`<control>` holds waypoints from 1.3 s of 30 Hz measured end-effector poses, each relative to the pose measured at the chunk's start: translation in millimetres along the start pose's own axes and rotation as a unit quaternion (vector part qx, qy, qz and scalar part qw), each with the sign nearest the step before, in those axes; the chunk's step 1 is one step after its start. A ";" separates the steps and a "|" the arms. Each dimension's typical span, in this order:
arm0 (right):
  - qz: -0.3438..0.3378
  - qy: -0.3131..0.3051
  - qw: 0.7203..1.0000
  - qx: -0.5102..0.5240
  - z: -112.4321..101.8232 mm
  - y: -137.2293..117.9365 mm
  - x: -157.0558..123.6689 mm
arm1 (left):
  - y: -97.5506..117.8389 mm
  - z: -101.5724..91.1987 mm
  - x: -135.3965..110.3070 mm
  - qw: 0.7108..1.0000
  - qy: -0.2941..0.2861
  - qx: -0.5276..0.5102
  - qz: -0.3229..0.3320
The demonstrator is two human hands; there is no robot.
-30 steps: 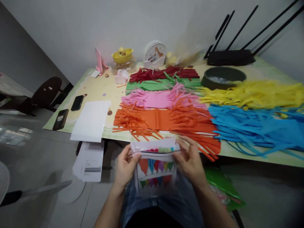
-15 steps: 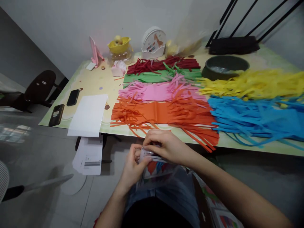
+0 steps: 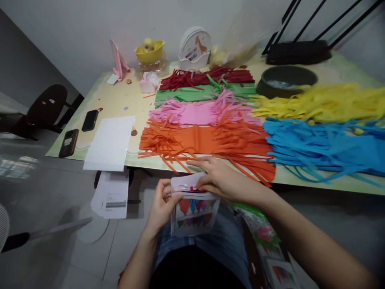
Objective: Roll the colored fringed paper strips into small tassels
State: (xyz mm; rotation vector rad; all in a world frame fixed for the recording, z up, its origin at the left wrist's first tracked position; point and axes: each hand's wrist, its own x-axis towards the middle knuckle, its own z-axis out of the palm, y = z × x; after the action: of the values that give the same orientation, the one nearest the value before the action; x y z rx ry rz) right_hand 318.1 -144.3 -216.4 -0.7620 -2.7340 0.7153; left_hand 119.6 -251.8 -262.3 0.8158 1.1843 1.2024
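Above my lap, a flat clear packet [image 3: 196,214] with a printed card of coloured hanging tassels is held upright, its top end toward the table. My left hand [image 3: 164,202] is closed on the packet's left upper edge, thumb in front and fingers behind. At the upper right edge, my right hand [image 3: 218,178] grips the packet's top between thumb and bent fingers, with one or two fingers stretched out toward the table edge. A small pink or red piece shows just inside the packet's top. Orange fringed tissue paper [image 3: 197,140] lies on the table right in front of my hands.
Pink [image 3: 197,113], green [image 3: 186,94], dark red [image 3: 210,78], yellow [image 3: 337,102] and blue fringed paper [image 3: 345,148] cover the table. A dark bowl [image 3: 285,80] stands behind. White sheets [image 3: 110,142] and two phones [image 3: 90,120] lie left. More packets [image 3: 281,273] are beside my right leg.
The packet has straightened and its printed front now faces me. My right hand has moved slightly right along the top, its fingers less curled. The left hand keeps its hold.
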 end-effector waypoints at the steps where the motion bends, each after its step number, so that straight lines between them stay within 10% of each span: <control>1: 0.004 -0.035 0.999 0.018 -4.4 4.6 -1.7 | -1.0 -0.6 0.3 1.000 0.006 0.002 0.005; 4: 0.006 -0.056 0.994 0.098 -14.8 12.2 -8.9 | -2.5 -1.9 1.8 0.998 0.049 0.007 0.044; 9: 0.142 0.295 0.918 0.222 5.0 2.4 -25.1 | 0.5 -4.8 7.7 0.985 0.129 0.008 0.111; 12: 0.222 0.381 0.840 0.315 35.3 -4.8 -28.4 | 2.7 -5.2 11.0 0.983 0.142 0.006 0.118; 17: 0.249 0.399 0.793 0.388 62.6 -7.0 -24.9 | 3.2 -9.4 14.1 0.976 0.168 0.052 0.129; 33: 0.276 0.334 0.797 0.421 71.6 13.3 -36.4 | 2.3 -34.3 26.5 0.976 0.126 0.136 0.118; 39: 0.266 0.300 0.793 0.460 62.0 19.1 -35.7 | 16.6 -41.2 39.2 0.994 0.076 0.077 0.009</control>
State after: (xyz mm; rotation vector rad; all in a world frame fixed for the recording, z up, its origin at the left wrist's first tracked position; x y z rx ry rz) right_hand 336.2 -173.6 -282.0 -1.1926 -1.3136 1.4315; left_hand 73.5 -214.7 -265.8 0.8640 1.4106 1.2158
